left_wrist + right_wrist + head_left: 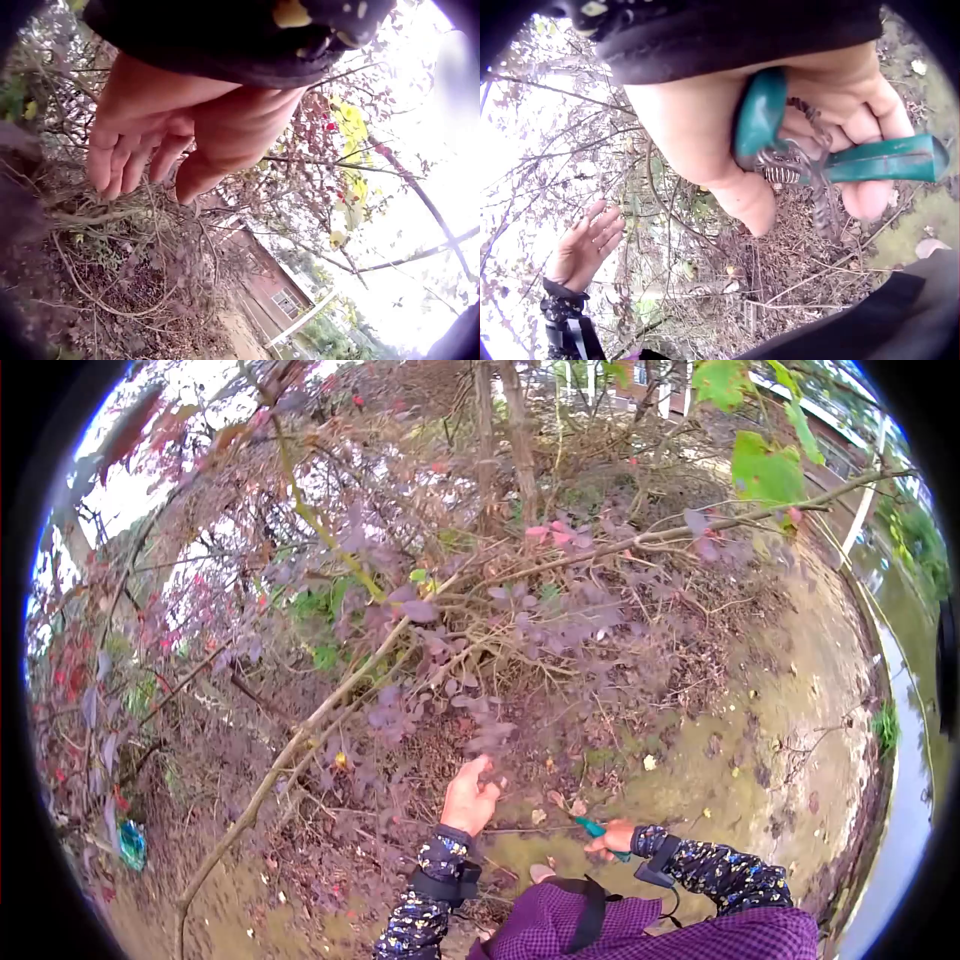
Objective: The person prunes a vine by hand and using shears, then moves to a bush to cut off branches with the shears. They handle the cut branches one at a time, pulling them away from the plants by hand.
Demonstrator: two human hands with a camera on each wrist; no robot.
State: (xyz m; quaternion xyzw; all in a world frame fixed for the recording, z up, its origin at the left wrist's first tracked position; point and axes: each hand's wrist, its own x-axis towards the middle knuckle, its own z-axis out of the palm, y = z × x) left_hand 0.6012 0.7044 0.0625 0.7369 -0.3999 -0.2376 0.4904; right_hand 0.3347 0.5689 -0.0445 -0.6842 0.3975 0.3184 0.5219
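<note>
My right hand (612,838) holds a pair of pruning shears (590,826) low in front of my body. In the right wrist view the shears' two green handles (889,160) stand spread apart, with a coil spring and a twisted wire between them; one lies against the palm, the other along the fingers. The left hand (470,800) reaches forward with nothing in it, its fingers loosely bent, as the left wrist view of that hand (202,131) also shows. Purple-leaved twigs (490,735) are just ahead of it. A long bare branch (335,700) slants up past its left side.
A thick shrub (600,610) with purple leaves spreads ahead. Another branch (690,532) crosses at upper right. Bare soil (800,710) runs along the right beside a pale edging and water. A green-blue piece of litter (131,845) hangs at far left. A brick building (270,277) stands behind.
</note>
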